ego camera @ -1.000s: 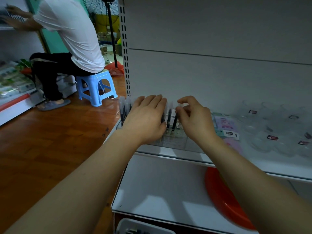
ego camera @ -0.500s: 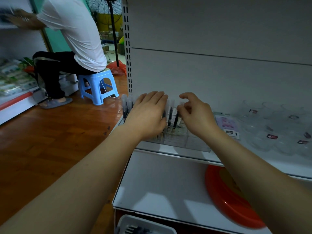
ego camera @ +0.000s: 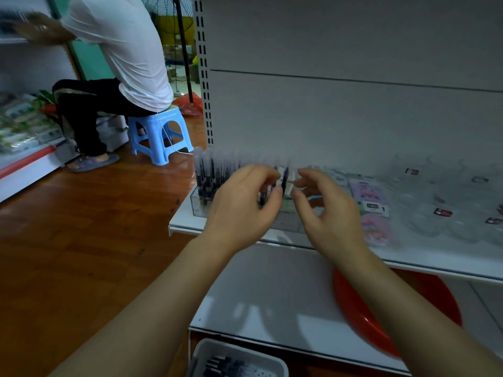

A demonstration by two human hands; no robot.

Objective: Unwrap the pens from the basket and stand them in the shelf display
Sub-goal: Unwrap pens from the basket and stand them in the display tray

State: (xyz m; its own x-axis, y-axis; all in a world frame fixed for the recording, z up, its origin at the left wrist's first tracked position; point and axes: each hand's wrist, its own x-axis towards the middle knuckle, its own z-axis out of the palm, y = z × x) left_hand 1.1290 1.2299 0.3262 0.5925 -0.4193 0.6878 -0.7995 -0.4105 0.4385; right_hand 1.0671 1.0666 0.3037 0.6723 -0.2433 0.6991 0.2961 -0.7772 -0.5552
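Several dark pens (ego camera: 206,178) with clear caps stand in a clear display box (ego camera: 197,206) at the left end of the white shelf (ego camera: 187,227). My left hand (ego camera: 242,210) hovers in front of the box with loosely curled fingers, and a standing pen shows in the gap by its thumb. To its right, my right hand (ego camera: 326,213) has thumb and forefinger curved and apart. The picture is blurred there. At the bottom edge, a white basket (ego camera: 272,361) holds more pens (ego camera: 220,365).
An orange-red plate (ego camera: 362,322) lies on the lower shelf. Pink packets (ego camera: 371,193) and clear plastic items (ego camera: 449,208) fill the shelf to the right. A person in a white shirt (ego camera: 128,50) sits on a blue stool (ego camera: 160,134) at the left, on the wooden floor.
My left hand went from lying flat over the pens to curled and drawn back a little. My right hand has also pulled back. The view has tipped down, showing more of the basket.
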